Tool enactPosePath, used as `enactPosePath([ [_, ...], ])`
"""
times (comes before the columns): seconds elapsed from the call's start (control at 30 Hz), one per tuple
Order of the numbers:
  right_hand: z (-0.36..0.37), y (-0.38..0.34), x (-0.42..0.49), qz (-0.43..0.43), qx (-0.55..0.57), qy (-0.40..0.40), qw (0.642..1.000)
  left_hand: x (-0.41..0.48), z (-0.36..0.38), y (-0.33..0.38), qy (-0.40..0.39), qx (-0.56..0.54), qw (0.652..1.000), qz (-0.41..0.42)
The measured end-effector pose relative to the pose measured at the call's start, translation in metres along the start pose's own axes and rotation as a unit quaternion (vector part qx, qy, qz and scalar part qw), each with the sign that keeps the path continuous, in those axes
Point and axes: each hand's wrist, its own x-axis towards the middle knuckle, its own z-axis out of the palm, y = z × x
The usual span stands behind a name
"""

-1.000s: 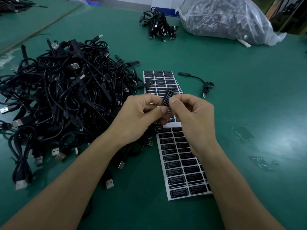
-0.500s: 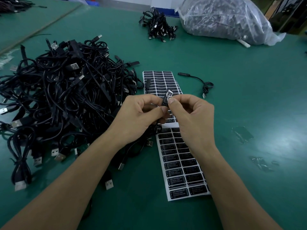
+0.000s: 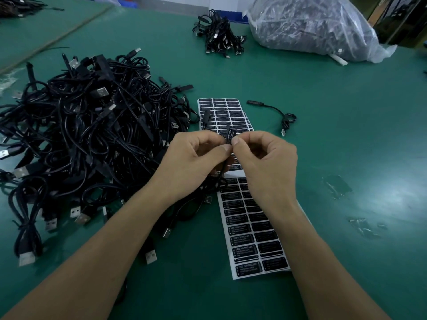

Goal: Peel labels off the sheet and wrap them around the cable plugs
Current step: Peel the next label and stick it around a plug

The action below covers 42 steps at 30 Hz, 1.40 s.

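Note:
Both my hands meet above the label sheets. My left hand (image 3: 196, 160) and my right hand (image 3: 265, 162) pinch a slim black cable plug (image 3: 230, 134) between thumbs and fingertips, with a black label with white print partly wrapped on it. The plug's cable (image 3: 219, 179) hangs down under my left hand. A white sheet of black labels (image 3: 251, 229) lies on the green table below my hands, and a second sheet (image 3: 221, 112) lies just beyond them.
A big heap of black USB cables (image 3: 80, 139) fills the left of the green table (image 3: 346, 135). One single cable (image 3: 275, 112) lies right of the far sheet. A small cable bundle (image 3: 217, 40) and a clear bag of cables (image 3: 312, 26) sit at the back.
The plug has turned more upright between my fingertips and my thumbs have closed together on it. My hands stay in the same place above the sheets.

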Motion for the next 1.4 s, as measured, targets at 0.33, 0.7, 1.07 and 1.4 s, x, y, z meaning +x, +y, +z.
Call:
enactPosePath([
  [0.33,-0.003,-0.003,-0.002,0.0,0.015,-0.004,1.0,0.001,-0.002,-0.001,0.0,0.031,1.0,0.003],
  [0.7,-0.003,-0.001,0.0,0.004,0.038,-0.01,0.999,0.001,-0.001,0.001,-0.032,0.023,0.999,0.017],
  [1.07,-0.005,0.0,0.001,0.004,0.038,-0.017,0.999,-0.002,0.002,0.001,-0.009,0.091,0.994,0.052],
  [1.4,0.005,0.001,-0.009,-0.002,-0.084,-0.215,0.973,0.001,-0.009,0.012,0.122,-0.016,0.987,0.101],
])
